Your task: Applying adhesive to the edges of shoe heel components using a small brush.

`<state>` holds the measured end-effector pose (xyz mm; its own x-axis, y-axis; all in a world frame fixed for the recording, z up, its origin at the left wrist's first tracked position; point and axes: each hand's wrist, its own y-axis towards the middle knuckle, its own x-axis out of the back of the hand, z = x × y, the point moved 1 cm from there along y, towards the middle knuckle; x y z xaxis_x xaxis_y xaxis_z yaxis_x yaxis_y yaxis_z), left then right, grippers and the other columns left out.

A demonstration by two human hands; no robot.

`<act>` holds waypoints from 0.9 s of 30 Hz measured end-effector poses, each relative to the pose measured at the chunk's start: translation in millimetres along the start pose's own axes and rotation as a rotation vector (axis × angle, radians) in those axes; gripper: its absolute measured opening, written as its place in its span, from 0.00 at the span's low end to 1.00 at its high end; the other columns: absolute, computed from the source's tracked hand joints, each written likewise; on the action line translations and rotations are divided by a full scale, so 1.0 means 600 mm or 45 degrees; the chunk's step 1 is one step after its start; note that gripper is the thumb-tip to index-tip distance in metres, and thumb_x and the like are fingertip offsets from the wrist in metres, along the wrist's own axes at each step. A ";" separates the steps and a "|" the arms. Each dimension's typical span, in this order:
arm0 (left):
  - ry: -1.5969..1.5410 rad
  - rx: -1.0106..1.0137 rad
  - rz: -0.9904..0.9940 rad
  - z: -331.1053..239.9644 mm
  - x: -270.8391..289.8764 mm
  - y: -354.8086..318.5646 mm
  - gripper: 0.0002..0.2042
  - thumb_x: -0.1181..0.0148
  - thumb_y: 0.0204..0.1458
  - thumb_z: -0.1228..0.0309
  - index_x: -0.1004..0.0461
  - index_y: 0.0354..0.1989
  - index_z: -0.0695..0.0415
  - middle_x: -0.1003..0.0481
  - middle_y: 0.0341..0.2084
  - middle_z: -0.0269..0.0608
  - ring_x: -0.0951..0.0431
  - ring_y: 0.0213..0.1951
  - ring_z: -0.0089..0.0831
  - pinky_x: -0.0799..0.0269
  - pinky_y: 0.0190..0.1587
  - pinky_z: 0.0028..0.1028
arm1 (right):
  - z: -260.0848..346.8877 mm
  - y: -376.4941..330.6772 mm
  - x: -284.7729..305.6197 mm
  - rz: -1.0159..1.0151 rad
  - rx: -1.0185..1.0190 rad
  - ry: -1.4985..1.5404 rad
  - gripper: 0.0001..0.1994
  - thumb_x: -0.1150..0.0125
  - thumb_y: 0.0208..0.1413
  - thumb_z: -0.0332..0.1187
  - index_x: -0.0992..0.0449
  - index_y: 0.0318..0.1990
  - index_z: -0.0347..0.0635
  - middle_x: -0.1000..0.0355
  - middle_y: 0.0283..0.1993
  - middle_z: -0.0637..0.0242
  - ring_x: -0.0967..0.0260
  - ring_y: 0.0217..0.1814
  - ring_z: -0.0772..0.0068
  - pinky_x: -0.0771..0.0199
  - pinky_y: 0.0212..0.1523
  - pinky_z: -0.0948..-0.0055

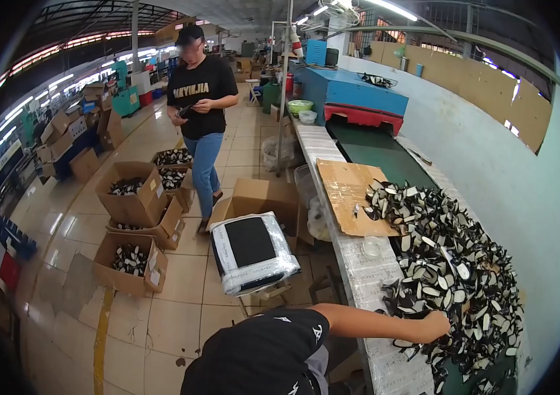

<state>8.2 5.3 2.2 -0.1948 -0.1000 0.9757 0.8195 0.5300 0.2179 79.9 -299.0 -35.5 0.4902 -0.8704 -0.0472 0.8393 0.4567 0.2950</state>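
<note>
My left arm reaches to the right across the bench edge, and my left hand (pixel 432 326) rests low on a large heap of small black pieces with pale oval faces (pixel 454 263), which look like shoe heels. The fingers are curled down; what they hold, if anything, is hidden. A few loose pieces lie by the wrist, on the white taped bench edge (pixel 375 276). My right hand is out of sight. The heap covers much of the green conveyor belt (pixel 385 155) and partly overlaps a flat cardboard sheet (pixel 349 191).
A wrapped black-and-white bundle (pixel 250 247) sits left of the bench, before an open carton (pixel 263 192). Cartons of similar pieces (pixel 132 263) stand on the tiled floor. A person (pixel 201 99) stands beyond, handling something dark. A blue machine (pixel 359 92) spans the belt's far end.
</note>
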 end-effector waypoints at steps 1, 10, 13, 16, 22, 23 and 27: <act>-0.261 0.052 -0.177 -0.018 0.031 0.012 0.22 0.36 0.34 0.75 0.31 0.43 0.62 0.24 0.22 0.46 0.22 0.34 0.47 0.27 0.37 0.42 | 0.000 0.032 0.019 0.028 -0.067 0.030 0.17 0.41 0.61 0.39 0.27 0.50 0.36 0.28 0.36 0.63 0.34 0.31 0.73 0.31 0.30 0.72; -1.559 -0.108 -0.548 -0.039 0.118 -0.169 0.08 0.41 0.48 0.81 0.30 0.37 0.63 0.30 0.35 0.45 0.24 0.38 0.37 0.28 0.43 0.32 | 0.009 -0.051 -0.021 0.049 -0.293 0.004 0.18 0.46 0.64 0.39 0.32 0.57 0.39 0.29 0.46 0.68 0.33 0.42 0.81 0.30 0.38 0.78; -1.677 -0.313 -0.294 -0.087 0.058 -0.204 0.09 0.47 0.51 0.86 0.33 0.40 0.63 0.30 0.34 0.48 0.24 0.38 0.41 0.28 0.44 0.32 | 0.034 -0.039 -0.038 -0.277 -0.271 0.525 0.15 0.47 0.64 0.35 0.30 0.54 0.39 0.28 0.39 0.71 0.32 0.37 0.81 0.29 0.36 0.79; -1.465 -0.360 -0.016 -0.087 0.014 -0.235 0.14 0.51 0.50 0.85 0.35 0.45 0.60 0.28 0.37 0.54 0.25 0.42 0.49 0.29 0.44 0.36 | 0.016 -0.036 -0.008 -0.329 -0.211 0.714 0.13 0.48 0.65 0.33 0.30 0.54 0.39 0.28 0.45 0.68 0.30 0.41 0.80 0.29 0.42 0.75; -1.016 -0.322 -0.023 -0.039 0.043 -0.289 0.18 0.48 0.54 0.81 0.36 0.55 0.64 0.34 0.55 0.59 0.34 0.59 0.50 0.39 0.61 0.37 | 0.023 -0.050 -0.012 -0.211 -0.204 0.569 0.12 0.47 0.63 0.29 0.30 0.52 0.36 0.28 0.45 0.66 0.31 0.41 0.78 0.27 0.41 0.74; -1.017 -0.315 -0.023 -0.043 0.041 -0.300 0.18 0.48 0.54 0.81 0.36 0.55 0.64 0.34 0.55 0.59 0.34 0.59 0.50 0.39 0.61 0.37 | 0.026 -0.048 -0.014 -0.207 -0.208 0.568 0.12 0.47 0.63 0.29 0.30 0.52 0.36 0.28 0.45 0.66 0.31 0.41 0.78 0.27 0.41 0.74; -1.078 -0.165 -0.133 -0.072 0.050 -0.316 0.23 0.41 0.54 0.68 0.36 0.57 0.63 0.36 0.56 0.61 0.40 0.63 0.55 0.40 0.62 0.41 | 0.042 -0.053 -0.029 -0.168 -0.208 0.349 0.12 0.45 0.62 0.29 0.29 0.50 0.35 0.29 0.41 0.66 0.32 0.39 0.81 0.26 0.39 0.77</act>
<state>-129.8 -134.8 -9.0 -0.5664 0.5461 0.6172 0.8201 0.4477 0.3564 38.7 -303.3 -19.9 0.4012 -0.8522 -0.3358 0.9154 0.3863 0.1134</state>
